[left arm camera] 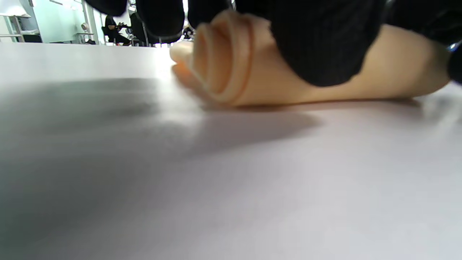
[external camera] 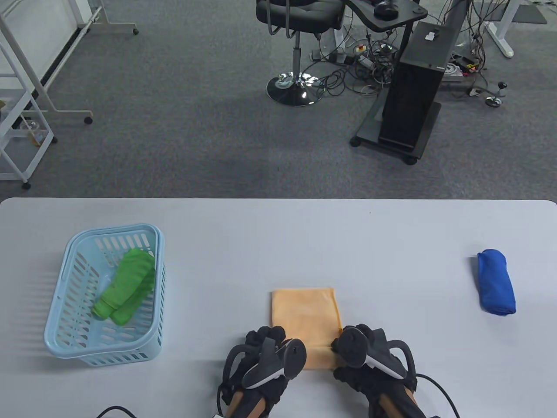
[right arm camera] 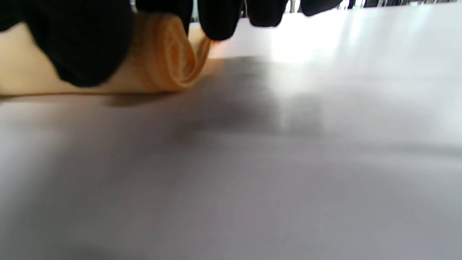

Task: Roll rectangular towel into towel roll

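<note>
Towel (external camera: 306, 313), orange, flat on desk (external camera: 278, 226); near end rolled, clasped under curled fingers of left grip (external camera: 264, 348) and right grip (external camera: 365, 348), one per roll end.

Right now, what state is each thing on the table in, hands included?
Orange towel: near end rolled, far part flat on the table.
Left hand: fingers curled on the roll's left end.
Right hand: fingers curled on the roll's right end.
Green towel: rolled, lying in the basket.
Basket: upright.
Blue towel: rolled, lying on the table.
</note>
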{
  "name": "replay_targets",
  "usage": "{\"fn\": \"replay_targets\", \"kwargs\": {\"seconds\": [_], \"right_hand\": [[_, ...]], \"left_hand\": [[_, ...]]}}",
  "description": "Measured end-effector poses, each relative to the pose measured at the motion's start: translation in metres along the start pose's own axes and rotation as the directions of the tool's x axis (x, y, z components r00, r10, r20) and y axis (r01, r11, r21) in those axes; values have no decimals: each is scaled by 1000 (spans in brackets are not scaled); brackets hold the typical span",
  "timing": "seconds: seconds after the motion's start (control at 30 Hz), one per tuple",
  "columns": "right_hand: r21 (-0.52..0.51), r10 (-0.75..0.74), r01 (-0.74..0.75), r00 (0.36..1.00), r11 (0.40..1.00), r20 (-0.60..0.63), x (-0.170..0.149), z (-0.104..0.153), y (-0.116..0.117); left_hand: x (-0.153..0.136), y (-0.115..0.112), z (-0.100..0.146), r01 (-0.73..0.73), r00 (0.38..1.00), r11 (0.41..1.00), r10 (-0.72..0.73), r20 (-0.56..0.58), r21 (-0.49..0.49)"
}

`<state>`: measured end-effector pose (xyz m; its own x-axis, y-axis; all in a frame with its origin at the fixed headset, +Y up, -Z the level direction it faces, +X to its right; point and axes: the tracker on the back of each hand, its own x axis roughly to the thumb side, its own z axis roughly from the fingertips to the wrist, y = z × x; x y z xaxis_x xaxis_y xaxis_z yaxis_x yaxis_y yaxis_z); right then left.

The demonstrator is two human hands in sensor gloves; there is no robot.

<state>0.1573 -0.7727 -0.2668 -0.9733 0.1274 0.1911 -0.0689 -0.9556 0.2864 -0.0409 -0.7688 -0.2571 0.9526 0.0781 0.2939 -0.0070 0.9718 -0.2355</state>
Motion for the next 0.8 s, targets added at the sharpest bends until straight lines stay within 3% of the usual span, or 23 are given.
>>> {"fn": "replay_targets", "kwargs": {"seconds": [0.3,0.37,0.7,0.8], "right_hand": [[-56,-61,62,998,997,7,-3,0,-3],[-93,-45,46,999,995,19,-4,2,-5],[-74,-130,131,991,989,23,-8,1,-9],[-83,-130,131,991,988,18,-4,-1,-6]], "left_hand": [[-4,1,-1,-60,997,998,61,-52,9],[-5,3,1,-77,996,995,80,-38,63],[-5,3,-1,-62,994,994,69,-81,87],[-5,4,1,-68,994,987,80,-78,142]]}}
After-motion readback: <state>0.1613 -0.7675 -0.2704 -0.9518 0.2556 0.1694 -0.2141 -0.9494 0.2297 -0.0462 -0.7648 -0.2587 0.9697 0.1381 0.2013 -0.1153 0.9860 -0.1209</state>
